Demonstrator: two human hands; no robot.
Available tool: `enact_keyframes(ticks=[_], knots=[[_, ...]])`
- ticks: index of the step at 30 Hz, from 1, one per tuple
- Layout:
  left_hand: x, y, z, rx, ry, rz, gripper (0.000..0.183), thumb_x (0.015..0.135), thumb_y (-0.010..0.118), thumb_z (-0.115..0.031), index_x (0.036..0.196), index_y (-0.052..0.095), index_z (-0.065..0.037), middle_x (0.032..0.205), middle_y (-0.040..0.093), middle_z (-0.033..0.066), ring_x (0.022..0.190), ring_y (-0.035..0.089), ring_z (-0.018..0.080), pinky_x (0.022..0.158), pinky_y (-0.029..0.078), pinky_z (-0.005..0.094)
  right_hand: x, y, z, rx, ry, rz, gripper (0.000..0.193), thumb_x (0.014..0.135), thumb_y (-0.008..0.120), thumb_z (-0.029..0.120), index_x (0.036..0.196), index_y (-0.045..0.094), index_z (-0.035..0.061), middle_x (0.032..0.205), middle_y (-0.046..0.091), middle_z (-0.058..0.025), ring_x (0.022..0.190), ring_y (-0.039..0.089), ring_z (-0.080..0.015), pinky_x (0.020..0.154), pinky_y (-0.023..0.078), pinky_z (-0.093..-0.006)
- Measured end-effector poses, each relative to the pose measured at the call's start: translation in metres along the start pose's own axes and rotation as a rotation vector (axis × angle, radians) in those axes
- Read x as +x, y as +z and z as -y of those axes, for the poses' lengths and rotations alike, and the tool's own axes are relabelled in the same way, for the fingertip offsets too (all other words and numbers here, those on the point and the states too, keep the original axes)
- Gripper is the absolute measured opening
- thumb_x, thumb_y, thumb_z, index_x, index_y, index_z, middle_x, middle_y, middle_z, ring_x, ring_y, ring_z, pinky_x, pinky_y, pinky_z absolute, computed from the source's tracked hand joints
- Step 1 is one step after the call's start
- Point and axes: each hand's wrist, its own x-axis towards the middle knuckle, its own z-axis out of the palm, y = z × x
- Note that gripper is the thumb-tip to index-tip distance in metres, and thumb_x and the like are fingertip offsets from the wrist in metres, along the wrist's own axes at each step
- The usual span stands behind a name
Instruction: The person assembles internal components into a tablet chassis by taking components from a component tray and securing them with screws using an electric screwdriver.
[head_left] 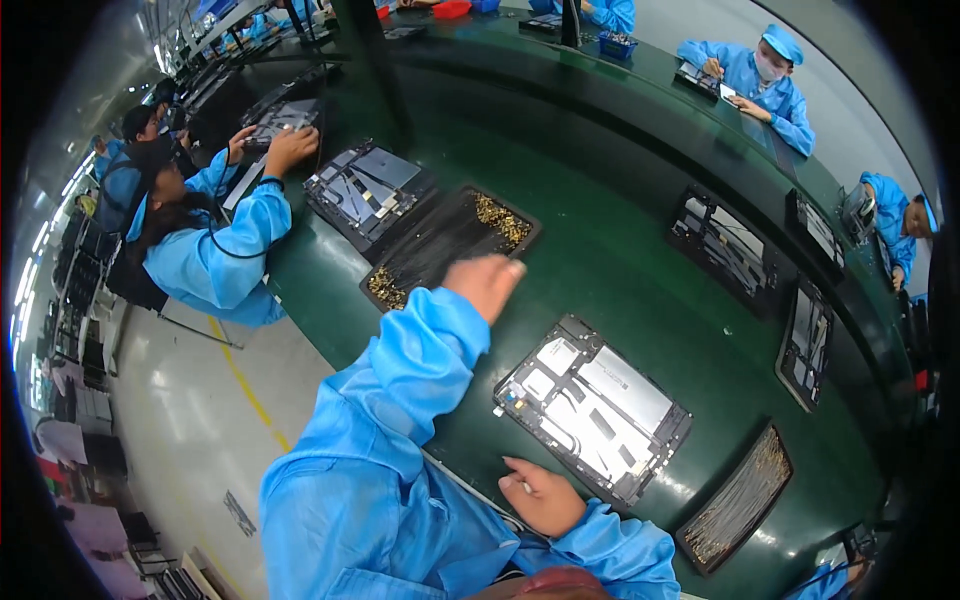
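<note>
An opened tablet (pixel 595 405), its silver battery and internal parts showing, lies on the green bench in front of me. My left hand (pixel 487 284) is raised beside the near right edge of a shallow black tray (pixel 440 240) with small brass-coloured screws gathered at its ends. Motion smears its fingers, and whether anything is between them does not show. By the tablet's lower left side, my right hand (pixel 545 500) rests near the bench edge, its fingers curled together. What they might hold is hidden.
Beyond the tray lies another opened tablet (pixel 370 190). A second dark tray (pixel 735 500) of small parts stands at right. More opened devices (pixel 725 245) sit across the bench. Co-workers in blue work at left (pixel 225 235) and far right (pixel 765 85).
</note>
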Motion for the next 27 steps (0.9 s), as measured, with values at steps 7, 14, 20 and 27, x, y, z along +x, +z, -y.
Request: enact_keyframes(ticks=[7, 14, 20, 27], knots=[[0.005, -0.025, 0.059, 0.567, -0.266, -0.184, 0.027, 0.078, 0.044, -0.03, 0.088, 0.058, -0.009, 0.089, 0.054, 0.0124, 0.088, 0.046, 0.0312, 0.079, 0.036, 0.0386, 0.0, 0.001, -0.013, 0.127, 0.168, -0.012, 0.036, 0.077, 0.051, 0.026, 0.105, 0.047, 0.0036, 0.076, 0.056, -0.0133, 0.069, 0.055, -0.0203, 0.062, 0.044, -0.0278], [0.007, -0.033, 0.04, 0.353, -0.289, -0.198, 0.027, 0.079, 0.042, -0.027, 0.08, 0.058, -0.005, 0.079, 0.056, 0.0148, 0.081, 0.05, 0.0321, 0.074, 0.038, 0.0388, -0.002, -0.009, 0.005, 0.448, 0.404, 0.086, 0.044, 0.08, 0.046, 0.027, 0.115, 0.036, 0.0023, 0.082, 0.053, -0.0084, 0.058, 0.048, -0.0094, 0.046, 0.041, -0.0215], [-0.005, -0.048, 0.016, 0.295, -0.125, -0.333, 0.024, 0.079, 0.044, -0.022, 0.075, 0.056, -0.002, 0.073, 0.055, 0.0174, 0.073, 0.051, 0.0342, 0.066, 0.04, 0.0408, 0.003, -0.01, 0.007, 0.49, 0.452, 0.093, 0.042, 0.081, 0.045, 0.026, 0.114, 0.036, 0.0013, 0.08, 0.053, -0.0089, 0.059, 0.048, -0.0105, 0.047, 0.04, -0.0211], [-0.073, -0.041, -0.035, 0.286, 0.783, -0.073, 0.012, 0.063, 0.052, -0.007, 0.075, 0.054, -0.007, 0.072, 0.053, 0.006, 0.066, 0.051, 0.0232, 0.059, 0.042, 0.0314, -0.001, -0.03, 0.035, 0.37, 0.148, -0.434, 0.041, 0.082, 0.043, 0.021, 0.114, 0.034, -0.003, 0.075, 0.054, -0.0081, 0.059, 0.049, -0.0112, 0.052, 0.04, -0.0215]])
